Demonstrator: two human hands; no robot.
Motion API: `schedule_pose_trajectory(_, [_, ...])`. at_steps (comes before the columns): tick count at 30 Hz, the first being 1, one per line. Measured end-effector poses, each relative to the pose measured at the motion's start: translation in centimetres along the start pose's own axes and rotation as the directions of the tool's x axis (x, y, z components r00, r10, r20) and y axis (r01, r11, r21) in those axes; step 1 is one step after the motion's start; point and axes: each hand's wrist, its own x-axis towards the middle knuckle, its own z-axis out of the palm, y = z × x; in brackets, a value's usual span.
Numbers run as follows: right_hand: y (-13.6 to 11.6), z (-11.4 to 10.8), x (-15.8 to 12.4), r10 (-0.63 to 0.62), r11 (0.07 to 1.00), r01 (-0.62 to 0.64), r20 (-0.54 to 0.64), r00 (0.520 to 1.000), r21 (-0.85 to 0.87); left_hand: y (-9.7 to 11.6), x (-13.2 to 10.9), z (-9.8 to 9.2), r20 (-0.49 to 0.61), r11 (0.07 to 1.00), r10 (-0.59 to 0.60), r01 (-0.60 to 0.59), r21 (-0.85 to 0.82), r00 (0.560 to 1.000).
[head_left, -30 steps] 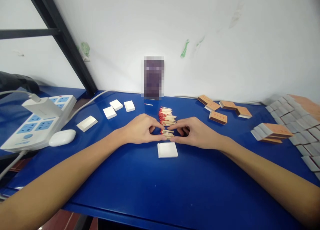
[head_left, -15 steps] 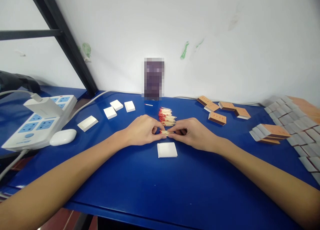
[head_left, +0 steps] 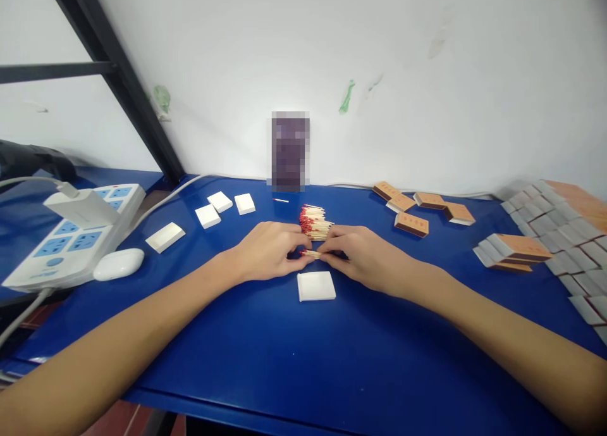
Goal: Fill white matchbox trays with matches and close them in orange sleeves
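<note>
Between my two hands is a small bunch of matches, red heads to the left. My left hand pinches the head end with thumb and forefinger. At the plain wooden end, my right hand grips the same bunch, its fingers closed. Just beyond my fingertips lies a larger pile of matches, heads also to the left. Nearer to me than the hands, a white matchbox tray rests on the blue table.
Several white trays lie at the back left, near a power strip and a white earphone case. Orange matchboxes lie at the back right, with stacked boxes beyond. A single match lies below a blurred upright panel.
Both hands still hold the small bunch of matches and have barely moved. The fingers shift slightly around it, and the view has tilted a little.
</note>
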Motion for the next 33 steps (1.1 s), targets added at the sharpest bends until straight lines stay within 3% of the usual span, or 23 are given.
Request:
schedule_pose_trajectory(5, [0.0,0.3,0.0,-0.021,1.000,0.022,-0.035,0.999,0.009,0.1,-0.1,-0.1,0.014,0.992,0.077,-0.078,0.104,0.997])
schedule_pose_trajectory(15, [-1.0,0.8,0.2,0.015,0.992,-0.016,-0.014,1.000,-0.122,1.4,0.1,-0.1,0.077,0.975,0.027,-0.044,0.217,0.997])
schedule_pose_trajectory(23, [-1.0,1.0,0.3,-0.054,0.977,0.040,-0.061,0.997,-0.209,1.2,0.2,-0.1,0.091,0.978,-0.010,-0.009,0.206,0.996])
schedule_pose_trajectory(29, [-0.8,1.2,0.5,-0.059,0.989,0.047,-0.083,0.995,-0.140,1.3,0.2,0.3,0.126,0.958,-0.008,-0.028,0.285,0.992])
schedule_pose_trajectory(33, [-0.8,0.9,0.6,-0.024,0.997,0.020,-0.051,0.998,-0.072,1.7,0.2,-0.2,0.161,0.969,-0.026,-0.015,0.248,0.987])
